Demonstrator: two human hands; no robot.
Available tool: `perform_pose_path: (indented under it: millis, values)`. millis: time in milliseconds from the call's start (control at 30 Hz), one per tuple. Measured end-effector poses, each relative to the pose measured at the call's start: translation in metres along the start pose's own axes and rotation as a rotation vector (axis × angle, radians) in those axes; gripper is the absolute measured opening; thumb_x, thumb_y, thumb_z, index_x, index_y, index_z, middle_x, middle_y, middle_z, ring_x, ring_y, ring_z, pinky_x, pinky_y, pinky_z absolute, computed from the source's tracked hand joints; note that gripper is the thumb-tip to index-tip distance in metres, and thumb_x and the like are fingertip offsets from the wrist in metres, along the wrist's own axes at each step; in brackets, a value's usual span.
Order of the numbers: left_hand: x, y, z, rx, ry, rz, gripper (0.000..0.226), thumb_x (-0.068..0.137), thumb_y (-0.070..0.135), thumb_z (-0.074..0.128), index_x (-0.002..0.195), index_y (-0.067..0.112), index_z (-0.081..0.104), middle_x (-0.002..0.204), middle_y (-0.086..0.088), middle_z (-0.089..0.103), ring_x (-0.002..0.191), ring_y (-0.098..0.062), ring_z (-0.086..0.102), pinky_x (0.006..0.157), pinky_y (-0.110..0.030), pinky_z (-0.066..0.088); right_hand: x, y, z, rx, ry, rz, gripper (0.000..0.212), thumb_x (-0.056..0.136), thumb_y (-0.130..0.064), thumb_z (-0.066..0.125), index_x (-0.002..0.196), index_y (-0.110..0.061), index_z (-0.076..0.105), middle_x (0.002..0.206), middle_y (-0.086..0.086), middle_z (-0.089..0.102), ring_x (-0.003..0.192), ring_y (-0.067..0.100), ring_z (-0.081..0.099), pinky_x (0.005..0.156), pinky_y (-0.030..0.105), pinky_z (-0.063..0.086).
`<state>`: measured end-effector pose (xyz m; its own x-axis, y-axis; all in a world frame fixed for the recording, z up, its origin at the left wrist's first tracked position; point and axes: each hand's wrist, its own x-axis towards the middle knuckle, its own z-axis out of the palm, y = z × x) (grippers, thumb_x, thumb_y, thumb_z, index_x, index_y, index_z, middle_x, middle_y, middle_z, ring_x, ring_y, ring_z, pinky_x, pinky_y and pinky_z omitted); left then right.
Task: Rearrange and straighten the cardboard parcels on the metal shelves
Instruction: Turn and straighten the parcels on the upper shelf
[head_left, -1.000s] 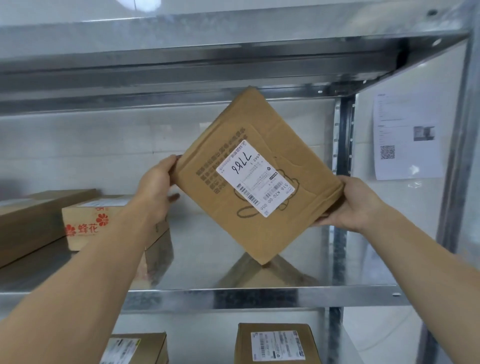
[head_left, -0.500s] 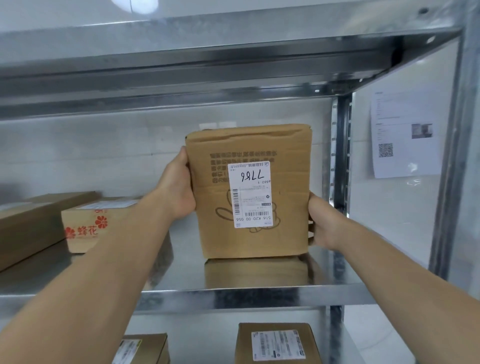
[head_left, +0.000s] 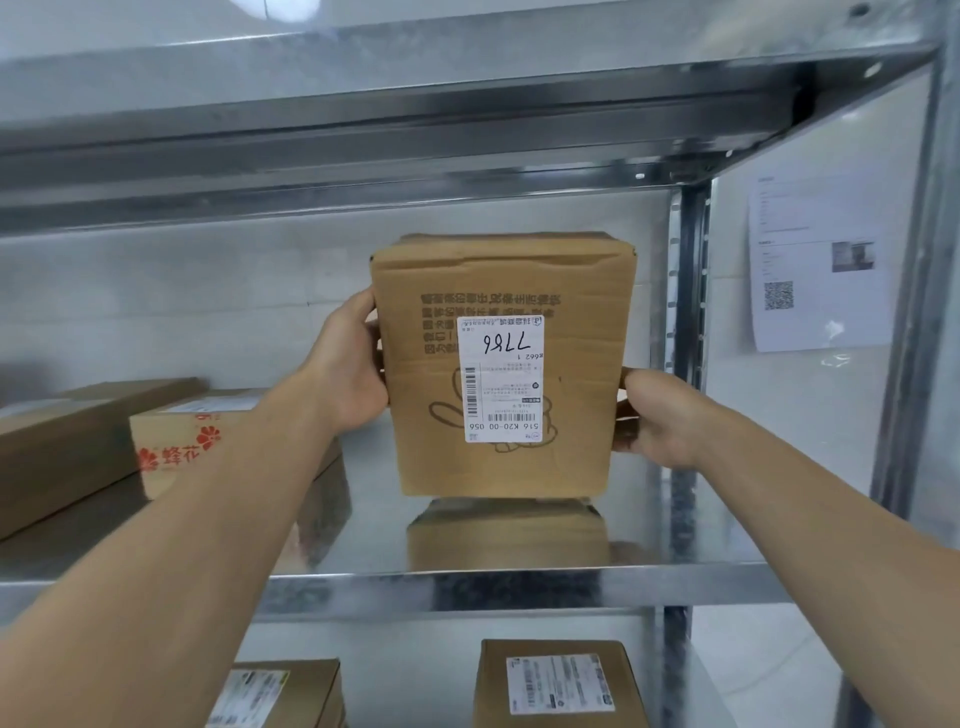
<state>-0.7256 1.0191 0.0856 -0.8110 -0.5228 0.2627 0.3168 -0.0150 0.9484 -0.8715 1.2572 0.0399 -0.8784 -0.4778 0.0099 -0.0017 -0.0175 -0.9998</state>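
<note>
The cardboard parcel (head_left: 571, 364) stood upright at frame centre on the metal shelf (head_left: 467, 582), label upside down. It sat between the two grips: the left grip (head_left: 353, 364) clasped its left edge, and the right grip (head_left: 654, 421) clasped its lower right edge.

The parcel (head_left: 504, 364) hides fingers of left hand (head_left: 353, 374) and right hand (head_left: 657, 421). At 6 o'clock the bottom edge cuts a box (head_left: 558, 686).
</note>
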Motion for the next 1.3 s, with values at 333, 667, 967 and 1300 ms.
perform_pose_path:
  millis: [333,667,967,1300]
  values:
    - [-0.009,-0.021,-0.008,-0.010,0.070,0.026,0.027,0.099,0.032,0.038,0.098,0.026,0.065,0.111,-0.008,0.062,0.102,-0.028,0.057,0.089,-0.044,0.042,-0.008,-0.005,0.009,0.147,-0.036,-0.027,0.025,0.105,-0.029,0.047,0.092,-0.020,0.066,0.102,0.010,0.069,0.095,0.031,0.065,0.105,0.052,0.051]
    - [-0.022,-0.028,-0.010,-0.073,-0.057,-0.141,0.061,0.102,0.040,0.040,0.059,0.019,0.079,0.072,-0.003,0.074,0.059,-0.020,0.072,0.049,-0.033,0.058,-0.013,-0.009,0.013,0.196,-0.146,-0.071,0.071,0.103,-0.054,0.042,0.052,-0.020,0.078,0.068,0.001,0.075,0.059,0.019,0.074,0.049,0.029,0.059]
    - [-0.030,-0.027,-0.008,-0.156,0.037,-0.208,0.056,0.096,0.062,0.049,0.085,0.015,0.079,0.090,-0.011,0.078,0.069,-0.029,0.076,0.075,-0.043,0.051,-0.014,-0.007,0.016,0.290,-0.091,-0.030,0.075,0.098,-0.068,0.040,0.054,-0.020,0.077,0.064,0.003,0.073,0.053,0.020,0.072,0.066,0.037,0.050]
    - [-0.026,-0.033,-0.017,-0.061,0.053,-0.202,0.054,0.095,0.052,0.052,0.063,0.017,0.078,0.076,-0.007,0.075,0.060,-0.023,0.073,0.071,-0.037,0.049,-0.017,-0.001,0.017,0.281,-0.082,0.028,0.042,0.096,-0.050,0.048,0.071,-0.018,0.057,0.056,0.001,0.063,0.046,0.017,0.062,0.065,0.033,0.047]
